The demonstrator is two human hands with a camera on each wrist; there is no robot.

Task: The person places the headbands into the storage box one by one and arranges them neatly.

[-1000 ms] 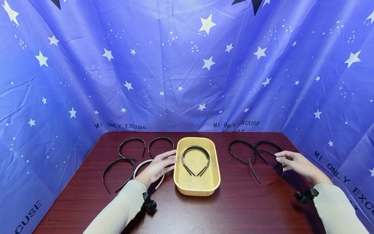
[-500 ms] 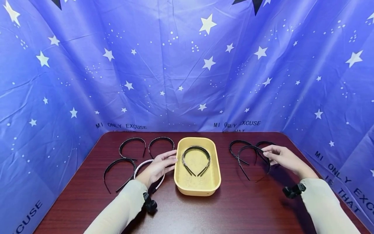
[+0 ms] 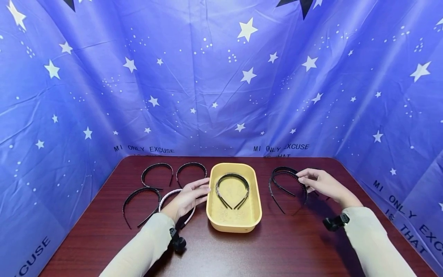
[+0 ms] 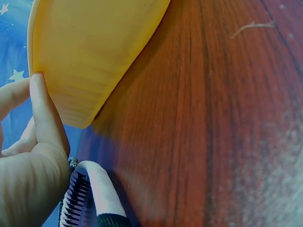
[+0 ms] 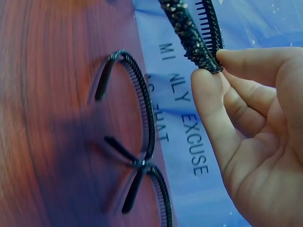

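My right hand [image 3: 320, 184] pinches one side of a black glittery headband [image 5: 184, 33] between thumb and fingertips, holding it above the table right of the yellow box. Another black headband [image 5: 150, 113] lies beneath and behind it, and a third [image 5: 163, 189] is mostly hidden by the hand in the head view. With fairly straight fingers, my left hand [image 3: 187, 197] touches the left rim of the yellow box [image 3: 233, 227]. Inside the box lies a dark headband [image 3: 232, 176] with comb teeth. A pale pink headband [image 4: 99, 184] lies partly under my left hand and wrist.
Several black headbands lie left of the box, among them a near one [image 3: 128, 200], a far one [image 3: 152, 166] and one by the box [image 3: 191, 164]. The dark red table [image 3: 221, 254] meets a blue star-printed curtain [image 3: 194, 77] at the back and sides.
My right hand has moved left with the headband, bringing it over the other headband on the right side. My left hand and the box have stayed in place.
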